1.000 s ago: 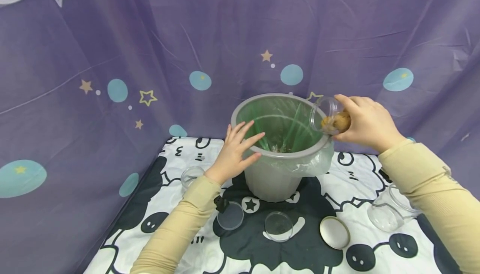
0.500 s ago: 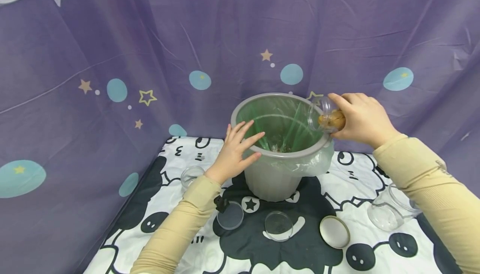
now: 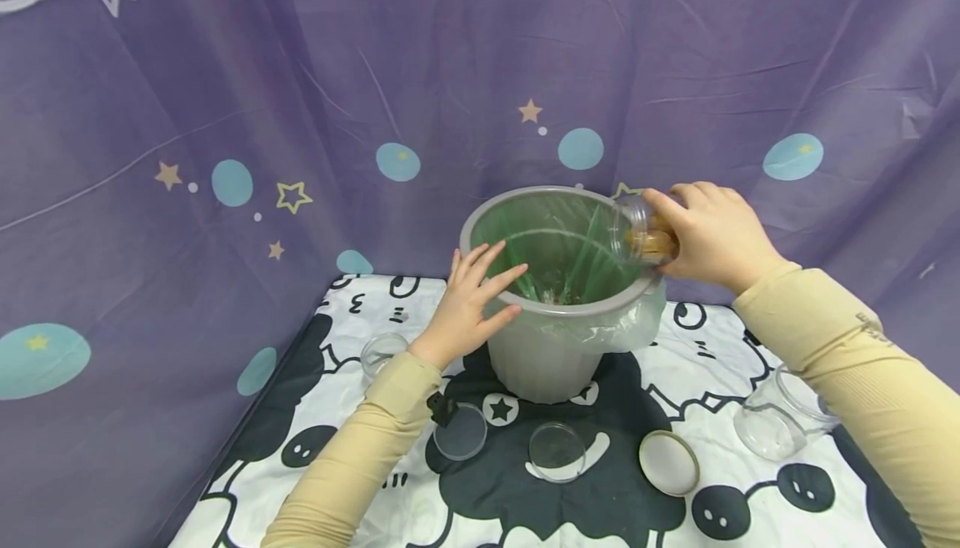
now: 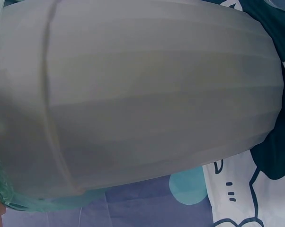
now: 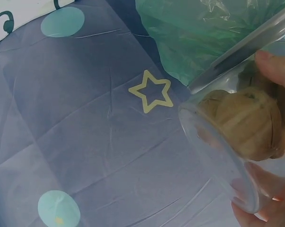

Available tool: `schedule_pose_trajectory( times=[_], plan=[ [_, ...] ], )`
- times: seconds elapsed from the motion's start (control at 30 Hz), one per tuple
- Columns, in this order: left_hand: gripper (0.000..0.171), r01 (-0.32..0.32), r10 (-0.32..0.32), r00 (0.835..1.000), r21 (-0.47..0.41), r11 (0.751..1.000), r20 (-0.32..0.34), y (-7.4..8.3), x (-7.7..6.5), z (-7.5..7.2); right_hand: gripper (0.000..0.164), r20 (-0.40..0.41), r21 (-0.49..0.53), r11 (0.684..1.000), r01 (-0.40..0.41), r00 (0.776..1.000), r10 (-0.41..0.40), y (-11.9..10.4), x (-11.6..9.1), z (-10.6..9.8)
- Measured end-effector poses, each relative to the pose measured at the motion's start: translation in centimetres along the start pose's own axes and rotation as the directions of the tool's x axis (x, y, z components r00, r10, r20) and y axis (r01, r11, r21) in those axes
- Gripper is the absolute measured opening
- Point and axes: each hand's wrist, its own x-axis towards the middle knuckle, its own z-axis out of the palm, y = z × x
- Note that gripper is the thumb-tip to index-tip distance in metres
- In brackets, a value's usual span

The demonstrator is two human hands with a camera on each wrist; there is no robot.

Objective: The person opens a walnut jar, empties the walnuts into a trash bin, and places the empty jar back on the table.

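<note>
My right hand [image 3: 720,235] grips a clear jar [image 3: 624,231], tipped sideways, its mouth over the right rim of a grey waste bin [image 3: 543,364]. Several tan walnuts [image 5: 251,123] sit inside the jar, as the right wrist view shows. A green plastic liner [image 3: 637,323] lines the bin and folds down over its outside. My left hand [image 3: 472,306], fingers spread, rests at the bin's left rim and holds nothing. Some small bits [image 3: 555,294] lie deep inside the liner. The left wrist view is mostly the bin's ribbed side [image 4: 156,104].
Two clear round lids [image 3: 460,433] and a white-lined lid with a gold rim [image 3: 669,463] lie on the patterned cloth before the bin. Another clear jar [image 3: 776,419] is under my right forearm, and a clear container [image 3: 382,352] stands left. A purple curtain [image 3: 450,72] hangs behind.
My right hand has moved left with the jar, bringing its mouth further over the bin. The walnuts are still in the jar. My left hand has stayed at the rim.
</note>
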Motion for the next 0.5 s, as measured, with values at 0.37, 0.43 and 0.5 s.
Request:
schedule_pose_trajectory(
  times=[0.37, 0.43, 0.5],
  plan=[
    [0.069, 0.005, -0.005, 1.0, -0.011, 1.0, 0.002, 0.1, -0.04, -0.07, 0.083, 0.002, -0.046, 0.997, 0.057, 0.998, -0.057, -0.2, 0.28, 0.14],
    [0.069, 0.002, -0.002, 1.0, -0.006, 1.0, -0.001, 0.11, -0.03, -0.06, 0.084, 0.016, -0.055, 0.996, 0.063, 0.998, -0.063, -0.28, 0.33, 0.04],
    [0.069, 0.0, 0.0, 1.0, -0.003, 1.0, -0.002, 0.12, 0.0, -0.05, 0.084, 0.026, -0.06, 0.996, 0.07, 0.997, -0.069, -0.37, 0.37, -0.07]
  ],
)
